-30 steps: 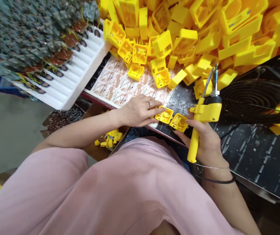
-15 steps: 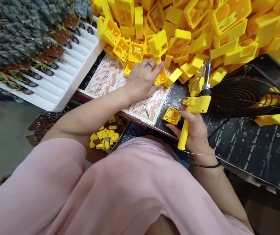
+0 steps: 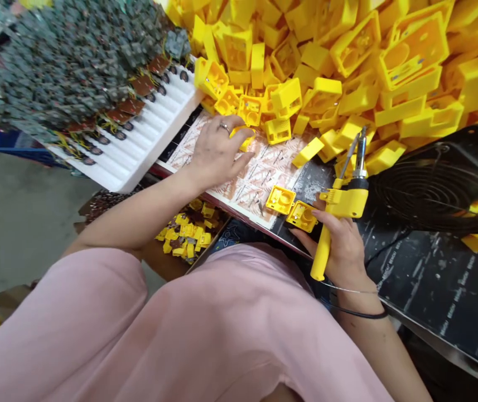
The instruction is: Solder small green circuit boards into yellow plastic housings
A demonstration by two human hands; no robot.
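Casings & soldering gun yel. Foam tray wht, circuit boards brn. Bench mat blk w/ wht lettering, sheet wht w/ brn pattern, shirt lt pink.

Left forearm slanting forward and inward, left hand palm down, fingers bent, thumb parted from the forefinger, right forearm angled forward and inward, right hand curled in a grip, its thumb pointing inward, hands well apart.

A loose pale-pink top, a silvery ring and a thin black wristband are worn.
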